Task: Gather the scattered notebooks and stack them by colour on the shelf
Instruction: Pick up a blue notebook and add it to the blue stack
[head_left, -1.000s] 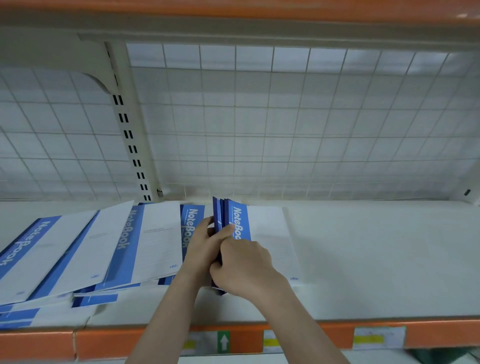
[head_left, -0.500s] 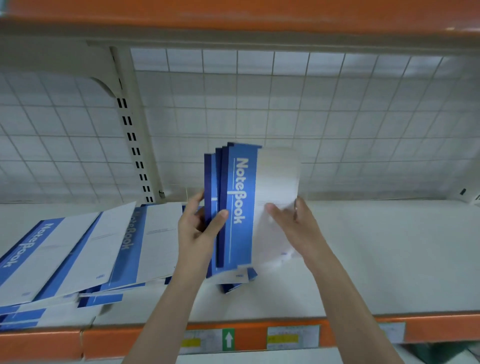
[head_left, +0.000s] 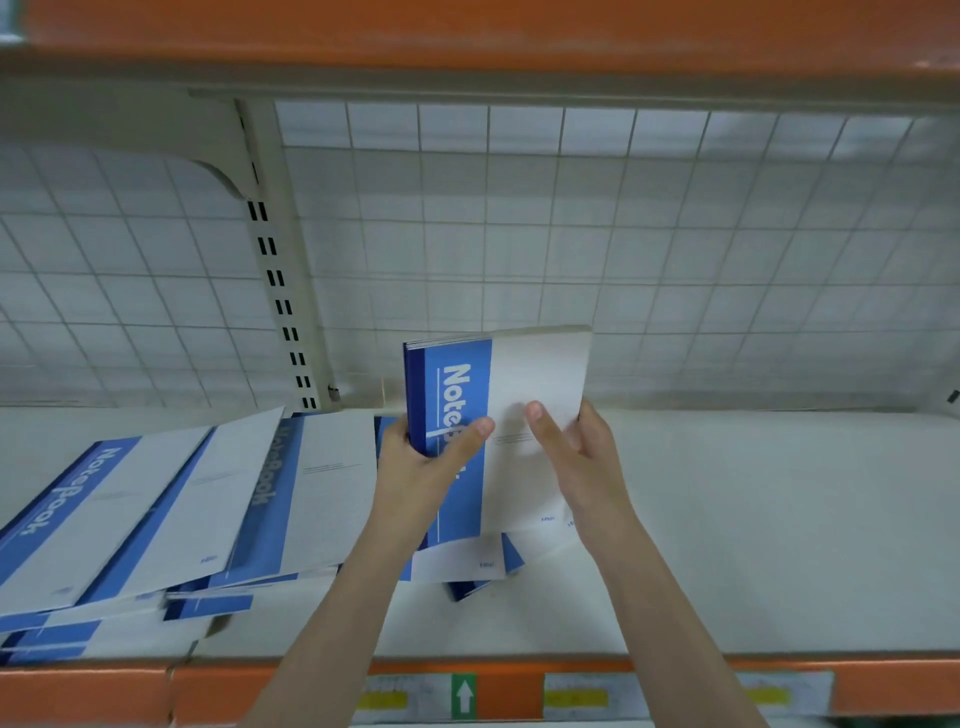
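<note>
I hold a bundle of blue-and-white notebooks (head_left: 519, 384) nearly upright on the white shelf (head_left: 753, 519), their lower ends resting on it. My left hand (head_left: 421, 467) grips the blue spine side, thumb across the front cover. My right hand (head_left: 576, 457) grips the white right edge, thumb on the cover. One or two notebooks (head_left: 467, 571) stick out crooked under the bundle. To the left, several more blue-and-white notebooks (head_left: 171, 509) lie fanned out and overlapping.
A wire grid panel (head_left: 571, 249) backs the shelf, with a slotted upright post (head_left: 280, 270) at centre-left. The orange shelf front (head_left: 883, 686) carries labels and a green arrow sticker (head_left: 463, 695). An orange shelf (head_left: 467, 31) hangs overhead.
The bundle was raised from lying on the shelf to standing on end, then lowered slightly and squared. My right hand shifted from the spine end to the white right edge.
</note>
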